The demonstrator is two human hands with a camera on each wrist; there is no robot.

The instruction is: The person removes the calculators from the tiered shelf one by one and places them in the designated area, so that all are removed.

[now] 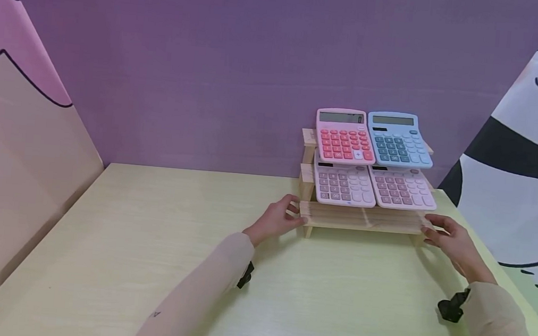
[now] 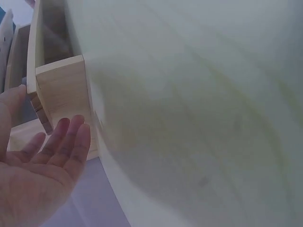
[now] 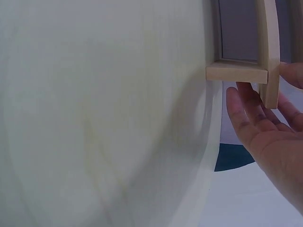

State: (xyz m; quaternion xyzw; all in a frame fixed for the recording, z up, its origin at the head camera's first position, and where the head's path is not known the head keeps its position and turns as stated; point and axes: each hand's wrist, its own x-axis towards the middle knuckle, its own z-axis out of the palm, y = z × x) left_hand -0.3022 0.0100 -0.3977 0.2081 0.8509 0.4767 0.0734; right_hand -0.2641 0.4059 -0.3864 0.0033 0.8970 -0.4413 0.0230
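Observation:
A three-tier wooden rack [image 1: 360,217] stands at the back right of the pale yellow table [image 1: 171,245]. Its top tier carries a pink calculator with red keys [image 1: 344,134] and a blue calculator [image 1: 398,139]. Two pale pink calculators [image 1: 344,182] lie side by side on the middle tier. My left hand [image 1: 294,213] is at the left end of the bare bottom shelf, its fingers straight beside the rack's leg [image 2: 61,90]. My right hand [image 1: 429,230] is at the right end, with straight fingers along the shelf's end slat [image 3: 270,56] and the thumb on its far side.
A purple wall [image 1: 209,77] closes the back just behind the rack. A pink and beige cartoon panel [image 1: 17,140] slants along the left side, and a black and white cartoon panel [image 1: 524,158] along the right. The table's right edge runs close to my right forearm.

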